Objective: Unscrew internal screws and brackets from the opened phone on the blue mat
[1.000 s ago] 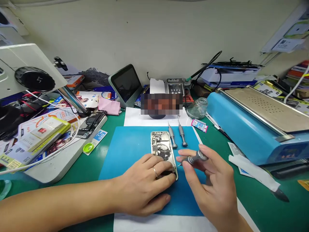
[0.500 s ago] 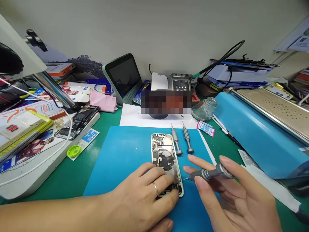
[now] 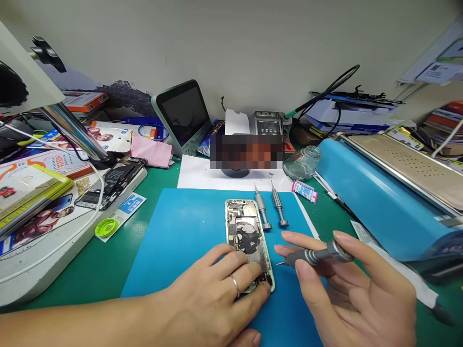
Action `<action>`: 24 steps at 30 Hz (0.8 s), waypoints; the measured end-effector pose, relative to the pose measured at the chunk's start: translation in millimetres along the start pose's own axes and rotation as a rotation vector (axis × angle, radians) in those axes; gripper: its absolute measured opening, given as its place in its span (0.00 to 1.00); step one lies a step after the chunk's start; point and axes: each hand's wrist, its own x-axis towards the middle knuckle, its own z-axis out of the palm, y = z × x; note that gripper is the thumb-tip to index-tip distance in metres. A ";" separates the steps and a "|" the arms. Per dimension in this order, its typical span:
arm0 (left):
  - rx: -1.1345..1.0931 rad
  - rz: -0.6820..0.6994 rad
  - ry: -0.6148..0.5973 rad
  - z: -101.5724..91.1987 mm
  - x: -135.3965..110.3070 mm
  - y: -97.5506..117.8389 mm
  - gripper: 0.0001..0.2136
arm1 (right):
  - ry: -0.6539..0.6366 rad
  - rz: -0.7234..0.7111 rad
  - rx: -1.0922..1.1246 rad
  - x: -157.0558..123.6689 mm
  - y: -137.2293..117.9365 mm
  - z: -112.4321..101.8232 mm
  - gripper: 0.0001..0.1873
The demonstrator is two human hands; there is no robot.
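An opened phone [image 3: 246,231] lies face-up on the blue mat [image 3: 181,231], its inner parts showing. My left hand [image 3: 213,294], a ring on one finger, lies flat across the phone's near end with fingers stretched out. My right hand [image 3: 347,294] pinches a grey precision screwdriver [image 3: 314,255] between thumb and fingers. Its tip points left, a short way from the phone's right edge. Two more grey screwdrivers [image 3: 270,209] lie side by side on the mat just right of the phone's far end.
A blue machine with a metal top plate [image 3: 383,193] fills the right side. A glass jar [image 3: 303,163], a small screen [image 3: 183,115] and a meter [image 3: 267,124] stand at the back. A white stand base [image 3: 54,250] with boxes, a dismantled phone [image 3: 114,180] and a green cap [image 3: 104,226] lies left.
The view has moved closer and lower over the mat. My right hand has drawn the screwdriver slightly right, away from the phone. My left hand stays on the phone's near end.
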 end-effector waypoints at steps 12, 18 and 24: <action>-0.098 -0.038 -0.145 -6.2 -4.1 3.0 0.19 | -0.128 -0.102 0.042 -1.7 3.2 -0.2 0.35; -0.116 -0.042 -0.131 -4.9 -3.4 2.2 0.17 | -0.191 -0.155 0.056 -1.3 3.4 -0.7 0.35; -0.126 -0.043 -0.123 -5.0 -4.1 3.0 0.17 | -0.209 -0.164 0.035 -0.9 3.7 -1.1 0.34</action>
